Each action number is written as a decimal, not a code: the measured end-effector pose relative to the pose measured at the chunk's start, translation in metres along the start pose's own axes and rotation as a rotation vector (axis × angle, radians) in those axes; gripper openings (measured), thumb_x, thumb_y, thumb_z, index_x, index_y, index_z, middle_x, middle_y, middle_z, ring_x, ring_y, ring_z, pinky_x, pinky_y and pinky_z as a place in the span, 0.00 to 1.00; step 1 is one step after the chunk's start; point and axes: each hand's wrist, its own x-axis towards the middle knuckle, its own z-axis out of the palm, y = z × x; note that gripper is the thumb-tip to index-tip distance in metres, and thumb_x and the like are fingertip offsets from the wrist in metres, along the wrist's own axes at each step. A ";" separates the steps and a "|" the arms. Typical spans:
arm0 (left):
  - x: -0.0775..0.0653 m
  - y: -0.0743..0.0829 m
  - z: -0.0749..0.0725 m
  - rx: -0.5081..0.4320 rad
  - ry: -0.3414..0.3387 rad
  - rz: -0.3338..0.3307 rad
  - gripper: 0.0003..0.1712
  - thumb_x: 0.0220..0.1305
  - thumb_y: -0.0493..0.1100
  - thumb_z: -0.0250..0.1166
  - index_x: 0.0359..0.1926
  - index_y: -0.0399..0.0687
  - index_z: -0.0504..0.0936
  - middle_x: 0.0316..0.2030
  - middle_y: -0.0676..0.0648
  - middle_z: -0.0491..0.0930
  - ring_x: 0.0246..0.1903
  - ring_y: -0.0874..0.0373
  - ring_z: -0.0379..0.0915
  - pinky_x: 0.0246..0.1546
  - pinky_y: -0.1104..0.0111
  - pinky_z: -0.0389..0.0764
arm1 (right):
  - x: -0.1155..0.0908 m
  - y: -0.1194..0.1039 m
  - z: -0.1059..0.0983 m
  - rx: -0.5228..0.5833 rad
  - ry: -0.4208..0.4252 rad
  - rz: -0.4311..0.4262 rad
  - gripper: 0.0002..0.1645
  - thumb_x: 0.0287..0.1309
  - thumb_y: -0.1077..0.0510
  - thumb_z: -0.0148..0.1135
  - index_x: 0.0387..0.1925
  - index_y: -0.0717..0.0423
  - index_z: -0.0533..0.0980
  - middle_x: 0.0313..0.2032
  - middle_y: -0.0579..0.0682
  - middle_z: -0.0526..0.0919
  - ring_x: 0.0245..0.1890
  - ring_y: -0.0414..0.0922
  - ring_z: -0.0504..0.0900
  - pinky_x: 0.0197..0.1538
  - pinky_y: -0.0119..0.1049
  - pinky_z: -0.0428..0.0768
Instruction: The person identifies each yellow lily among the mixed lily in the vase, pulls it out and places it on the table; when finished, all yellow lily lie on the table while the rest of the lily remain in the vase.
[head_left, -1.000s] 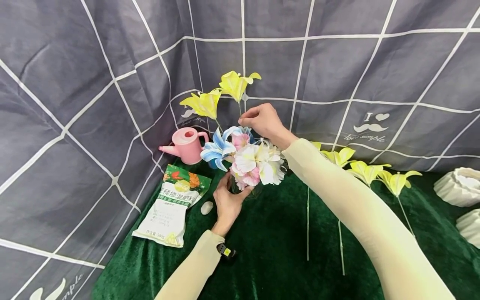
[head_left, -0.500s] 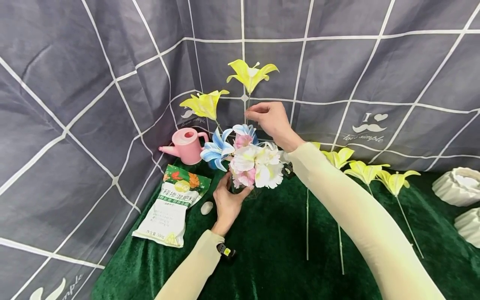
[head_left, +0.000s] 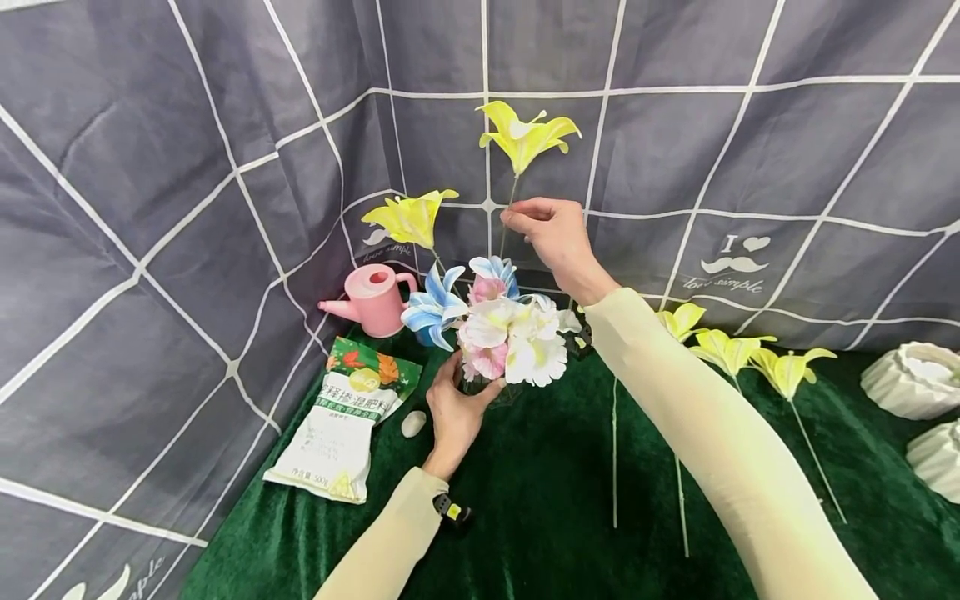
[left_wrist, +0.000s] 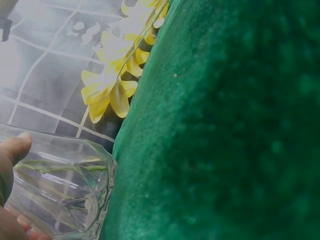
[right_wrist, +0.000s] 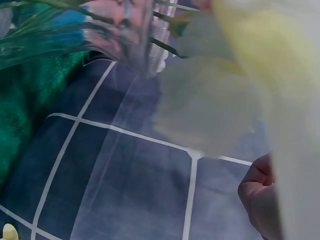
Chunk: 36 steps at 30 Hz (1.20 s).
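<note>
My left hand [head_left: 456, 417] grips a clear glass vase [left_wrist: 65, 185]; its facets and the green stems inside show in the left wrist view. Blue lilies [head_left: 435, 304] and white and pink blooms [head_left: 536, 350] crowd its mouth, and a yellow lily [head_left: 411, 218] rises at the back left. Above the bouquet my right hand [head_left: 558, 242] pinches the thin stem of another yellow lily [head_left: 525, 142], its bloom upright over the fingers. The lower end of that stem is hidden behind the flowers. Pale blurred petals [right_wrist: 205, 105] cover much of the right wrist view.
Left of the vase stand a pink watering can [head_left: 373, 302], a fertilizer bag [head_left: 337, 425] and a white stone [head_left: 413, 423]. Several yellow lilies [head_left: 787, 371] lie at right on the green cloth [head_left: 540, 517]. White ribbed pots [head_left: 911, 383] sit at the far right, before a grey grid curtain [head_left: 675, 150].
My right hand has shifted right, carrying the yellow lily right and upward, away from the other yellow lily. The left hand stays at the vase.
</note>
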 end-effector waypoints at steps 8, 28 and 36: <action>0.001 0.000 0.000 0.049 0.006 0.017 0.44 0.45 0.52 0.83 0.63 0.46 0.78 0.57 0.41 0.82 0.57 0.50 0.81 0.57 0.57 0.84 | -0.001 -0.007 -0.008 0.047 0.049 -0.027 0.13 0.58 0.54 0.72 0.43 0.56 0.87 0.35 0.38 0.89 0.42 0.37 0.83 0.50 0.39 0.79; 0.000 0.002 0.001 -0.006 0.006 0.016 0.40 0.44 0.48 0.84 0.59 0.45 0.79 0.54 0.44 0.83 0.58 0.52 0.80 0.61 0.58 0.82 | -0.004 -0.013 -0.026 0.231 0.190 -0.073 0.07 0.52 0.57 0.77 0.34 0.52 0.87 0.26 0.37 0.87 0.32 0.38 0.82 0.40 0.31 0.79; -0.001 0.004 0.000 -0.019 -0.003 -0.015 0.40 0.45 0.48 0.82 0.60 0.45 0.79 0.52 0.43 0.83 0.57 0.51 0.81 0.59 0.57 0.83 | -0.009 -0.019 -0.040 0.309 0.230 -0.129 0.04 0.54 0.59 0.75 0.33 0.53 0.87 0.27 0.39 0.88 0.25 0.39 0.78 0.37 0.30 0.78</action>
